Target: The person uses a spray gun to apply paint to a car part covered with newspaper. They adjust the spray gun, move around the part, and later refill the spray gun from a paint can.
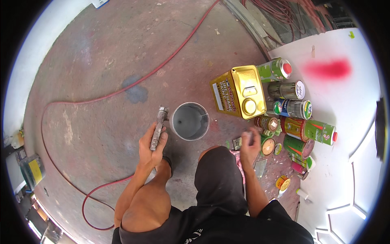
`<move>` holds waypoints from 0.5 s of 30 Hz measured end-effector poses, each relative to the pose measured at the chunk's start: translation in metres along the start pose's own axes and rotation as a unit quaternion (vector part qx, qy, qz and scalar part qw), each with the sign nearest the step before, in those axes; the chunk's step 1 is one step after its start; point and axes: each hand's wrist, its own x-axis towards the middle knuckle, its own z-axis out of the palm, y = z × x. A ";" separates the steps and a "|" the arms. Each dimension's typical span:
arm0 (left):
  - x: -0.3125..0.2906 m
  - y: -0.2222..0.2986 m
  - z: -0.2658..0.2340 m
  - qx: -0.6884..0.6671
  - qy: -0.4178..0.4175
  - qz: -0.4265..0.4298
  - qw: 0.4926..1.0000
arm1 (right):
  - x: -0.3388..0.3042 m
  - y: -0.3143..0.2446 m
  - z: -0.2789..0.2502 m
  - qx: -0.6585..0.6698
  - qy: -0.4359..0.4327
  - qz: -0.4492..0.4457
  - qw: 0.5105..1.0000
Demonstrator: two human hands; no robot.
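Note:
My left hand (150,143) is wrapped round a grey, paint-spattered spray gun (159,129), its round front end pointing away from me. Just right of the gun, on the floor, stands an open round can (173,129) with grey paint (187,118) inside. My right hand (249,149) is raised beyond my right knee, its fingers curled together and slightly blurred; whatever they hold, if anything, I cannot make out. Near that hand are a small opened tin (268,147) and a pink cloth (237,155). A gold rectangular tin (248,91) stands farther off, right of the paint can.
Several cans and bottles (293,127) crowd along a white panel (325,53) marked with red spray. A red hose (162,65) curves across the stained concrete floor (97,138). A small yellow tub (282,182) sits at right. A clear container (32,173) stands far left.

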 end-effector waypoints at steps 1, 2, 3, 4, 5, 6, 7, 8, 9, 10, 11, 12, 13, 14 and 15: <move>0.001 -0.001 0.003 0.008 0.003 0.003 1.000 | -0.007 0.026 0.010 -0.049 -0.036 0.008 0.998; 0.001 -0.002 0.004 0.002 0.014 -0.002 1.000 | -0.009 0.040 0.025 -0.086 -0.058 -0.031 0.994; 0.001 -0.005 0.007 -0.007 0.021 -0.006 1.000 | -0.007 0.052 0.037 -0.127 -0.077 -0.070 0.986; 0.001 -0.008 0.012 -0.019 0.024 -0.010 0.999 | -0.001 0.069 0.046 -0.197 -0.077 -0.114 0.971; 0.002 -0.007 0.015 -0.019 0.017 -0.015 1.000 | 0.005 0.080 0.053 -0.264 -0.080 -0.155 0.949; 0.002 -0.006 0.011 -0.014 0.016 -0.022 1.000 | 0.008 0.070 0.063 -0.283 -0.062 -0.157 0.944; 0.002 -0.006 0.010 -0.008 0.015 -0.028 0.999 | 0.010 0.060 0.068 -0.303 -0.043 -0.159 0.939; 0.002 -0.007 0.007 -0.002 0.019 -0.030 0.999 | 0.017 0.041 0.074 -0.319 -0.027 -0.164 0.933; 0.003 -0.009 0.007 0.002 0.023 -0.033 0.999 | 0.028 0.023 0.073 -0.232 -0.013 -0.161 0.959; 0.002 -0.008 0.005 0.007 0.028 -0.035 0.999 | 0.040 0.002 0.071 -0.140 0.000 -0.155 0.978; 0.004 -0.005 0.007 0.011 0.028 -0.030 0.999 | 0.051 -0.008 0.071 -0.056 -0.002 -0.145 0.988; 0.007 -0.003 0.009 0.013 0.028 -0.025 0.999 | 0.063 -0.016 0.071 0.028 -0.003 -0.136 0.990; 0.010 -0.002 0.011 0.016 0.031 -0.020 0.999 | 0.074 -0.021 0.075 0.106 -0.023 -0.121 0.987; 0.012 -0.002 0.011 0.028 0.034 -0.024 0.999 | 0.083 -0.029 0.081 0.187 -0.045 -0.107 0.975; 0.013 -0.002 0.011 0.041 0.038 -0.028 0.998 | 0.086 -0.038 0.085 0.200 -0.033 -0.127 0.971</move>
